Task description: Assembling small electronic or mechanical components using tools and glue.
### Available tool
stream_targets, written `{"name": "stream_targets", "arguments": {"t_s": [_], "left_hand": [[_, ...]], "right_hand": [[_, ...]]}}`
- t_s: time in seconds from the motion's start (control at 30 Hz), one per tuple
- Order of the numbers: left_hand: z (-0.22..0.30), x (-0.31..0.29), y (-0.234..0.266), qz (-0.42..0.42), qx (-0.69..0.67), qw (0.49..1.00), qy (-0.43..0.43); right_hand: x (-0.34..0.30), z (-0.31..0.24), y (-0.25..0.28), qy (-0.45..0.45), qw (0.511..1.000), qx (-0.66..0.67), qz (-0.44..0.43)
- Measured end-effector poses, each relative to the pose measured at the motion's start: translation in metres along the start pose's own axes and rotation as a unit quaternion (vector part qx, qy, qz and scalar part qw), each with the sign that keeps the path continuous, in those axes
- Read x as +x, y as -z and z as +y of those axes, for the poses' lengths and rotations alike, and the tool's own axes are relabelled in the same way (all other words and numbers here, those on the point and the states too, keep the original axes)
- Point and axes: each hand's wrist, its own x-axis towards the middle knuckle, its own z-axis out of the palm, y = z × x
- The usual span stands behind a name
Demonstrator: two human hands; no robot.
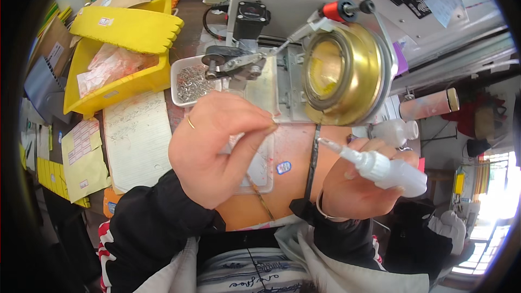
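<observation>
We are gripping a light, squeezable white bottle point(388, 169) in our right hand point(353, 184) — best held mid-body — just below the brass bowl point(347, 73); our left hand point(217, 146) is pinching something tiny, unidentifiable, beside it.

The left hand point(217, 149) hovers above a shallow tray point(259, 176) on the workbench point(296, 146), fingertips point(269, 128) pinched together. Beyond those fingertips stands a small machine point(244, 38), with a tray of metal rings point(190, 82) to their left and a metal dish point(347, 73) to their right. A lined notebook point(138, 138) lies left of the hand, a bin point(116, 54) behind it. The right hand point(358, 184) grips a squeeze bottle point(382, 168), nozzle aimed toward the left fingertips.
</observation>
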Motion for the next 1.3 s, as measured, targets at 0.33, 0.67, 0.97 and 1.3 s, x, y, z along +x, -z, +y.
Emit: {"name": "stream_targets", "arguments": {"t_s": [0.33, 0.67, 0.97, 1.3], "left_hand": [[0.007, 0.007, 0.009, -0.050, 0.032, 0.998, -0.002], [0.004, 0.010, 0.010, -0.084, 0.013, 0.996, 0.000], [0.003, 0.009, 0.009, -0.076, 0.012, 0.997, -0.006], [0.005, 0.007, 0.011, -0.061, 0.008, 0.998, 0.002]], "right_hand": [[0.003, 0.009, -0.008, 0.031, 0.993, -0.061, -0.097], [0.008, 0.019, 0.000, 0.079, 0.985, -0.023, -0.155], [0.006, 0.019, -0.003, 0.072, 0.988, -0.013, -0.137], [0.004, 0.013, -0.013, 0.046, 0.993, -0.011, -0.109]]}}
